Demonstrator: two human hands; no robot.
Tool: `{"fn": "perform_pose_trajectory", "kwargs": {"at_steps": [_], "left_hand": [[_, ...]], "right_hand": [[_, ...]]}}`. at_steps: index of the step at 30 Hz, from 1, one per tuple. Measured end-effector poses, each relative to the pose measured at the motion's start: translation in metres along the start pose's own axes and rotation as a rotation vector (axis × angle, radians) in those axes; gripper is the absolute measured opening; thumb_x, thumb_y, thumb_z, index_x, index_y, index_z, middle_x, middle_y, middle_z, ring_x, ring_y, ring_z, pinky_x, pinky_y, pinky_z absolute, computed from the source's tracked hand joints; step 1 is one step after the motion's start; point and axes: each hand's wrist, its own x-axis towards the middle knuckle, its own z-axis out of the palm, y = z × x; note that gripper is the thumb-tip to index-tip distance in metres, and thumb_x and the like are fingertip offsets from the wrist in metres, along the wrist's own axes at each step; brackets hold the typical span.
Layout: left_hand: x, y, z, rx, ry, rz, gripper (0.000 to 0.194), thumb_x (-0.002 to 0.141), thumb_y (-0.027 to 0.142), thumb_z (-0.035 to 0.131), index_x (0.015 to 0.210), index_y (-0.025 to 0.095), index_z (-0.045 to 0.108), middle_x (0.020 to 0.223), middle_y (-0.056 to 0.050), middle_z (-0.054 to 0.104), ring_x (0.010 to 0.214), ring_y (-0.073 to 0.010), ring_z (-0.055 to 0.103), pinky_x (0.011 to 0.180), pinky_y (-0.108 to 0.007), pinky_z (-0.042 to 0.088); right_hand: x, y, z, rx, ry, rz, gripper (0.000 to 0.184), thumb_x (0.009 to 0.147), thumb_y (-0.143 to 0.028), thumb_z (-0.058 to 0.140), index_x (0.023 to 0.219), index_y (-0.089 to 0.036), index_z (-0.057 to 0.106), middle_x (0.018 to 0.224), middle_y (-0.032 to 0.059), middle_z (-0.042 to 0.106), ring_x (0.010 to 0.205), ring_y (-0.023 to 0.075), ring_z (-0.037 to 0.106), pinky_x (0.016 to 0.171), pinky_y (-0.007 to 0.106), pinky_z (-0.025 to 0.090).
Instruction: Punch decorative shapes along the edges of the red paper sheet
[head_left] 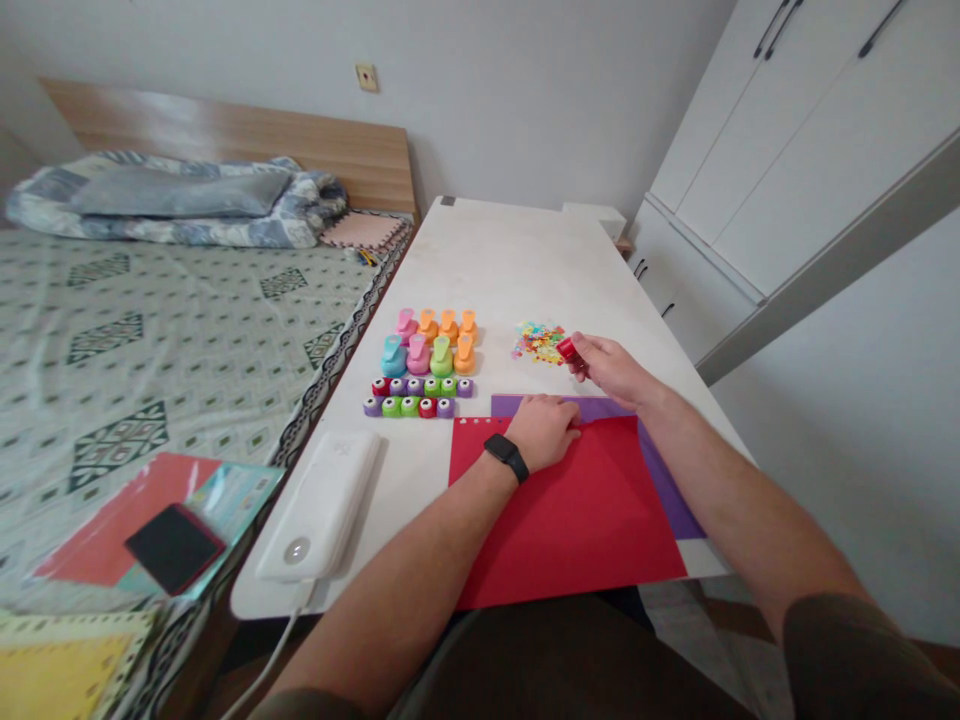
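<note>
Your left hand [541,432] lies open and flat, palm down, near the far edge of a red paper sheet [562,510], with a black smartwatch [507,458] on its wrist. A few small punched holes [472,421] mark the sheet just left of that hand. Under the red sheet, a purple paper sheet [670,490] shows along the far and right sides. Your right hand [615,372] is closed in a narrow pinch on a small red craft punch [568,350], just beyond the purple sheet, above the tabletop [495,255]. Right in front of that punch is a loose pile of multicoloured paper cutouts [538,342]. Left of your left hand sits a white power bank [319,505], its white cable [276,640] running off the near edge. Ahead and left of that hand, two rows of small craft punches [418,392] stand close together, with larger pink, orange, blue and green craft punches [431,342] just beyond them. Farther left, a black phone [174,548] rests on coloured sheets on a patterned bed [187,300]. White cabinets [795,130] stand beyond your right hand.
</note>
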Motion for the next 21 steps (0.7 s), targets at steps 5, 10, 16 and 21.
{"fn": "perform_pose_trajectory", "kwargs": {"at_steps": [5,10,16,21], "left_hand": [[0.001,0.003,0.003,-0.017,0.007,0.008,0.014,0.091,0.033,0.065,0.098,0.022,0.069,0.101,-0.008,0.073,0.097,-0.0253,0.068,0.090,-0.040,0.051],[0.001,0.006,0.006,0.019,0.015,0.003,0.017,0.091,0.034,0.064,0.100,0.022,0.070,0.100,-0.009,0.073,0.097,-0.0271,0.068,0.089,-0.042,0.052],[0.000,0.007,0.010,0.063,0.020,0.007,0.022,0.091,0.037,0.064,0.101,0.020,0.072,0.105,-0.011,0.073,0.102,-0.0300,0.066,0.092,-0.046,0.051],[0.001,0.005,0.018,0.071,0.062,0.001,0.033,0.091,0.035,0.064,0.118,0.017,0.070,0.121,-0.015,0.070,0.120,-0.0344,0.059,0.106,-0.053,0.045]], "right_hand": [[-0.012,-0.019,0.019,0.207,-0.161,0.073,0.051,0.092,-0.065,0.059,0.099,-0.016,0.071,0.087,0.0079,0.068,0.072,0.0164,0.059,0.058,0.027,0.046],[-0.014,-0.019,0.026,0.244,-0.216,0.113,0.052,0.097,-0.063,0.051,0.110,-0.017,0.072,0.093,0.0098,0.072,0.074,0.0176,0.061,0.063,0.029,0.049],[-0.015,-0.022,0.045,0.250,-0.211,0.129,0.051,0.095,-0.066,0.051,0.100,-0.018,0.069,0.087,0.0078,0.069,0.070,0.0169,0.058,0.057,0.028,0.045],[-0.017,-0.026,0.063,0.027,-0.270,0.057,0.041,0.091,-0.061,0.063,0.096,-0.020,0.066,0.085,0.0035,0.066,0.068,0.0146,0.055,0.060,0.027,0.043]]}}
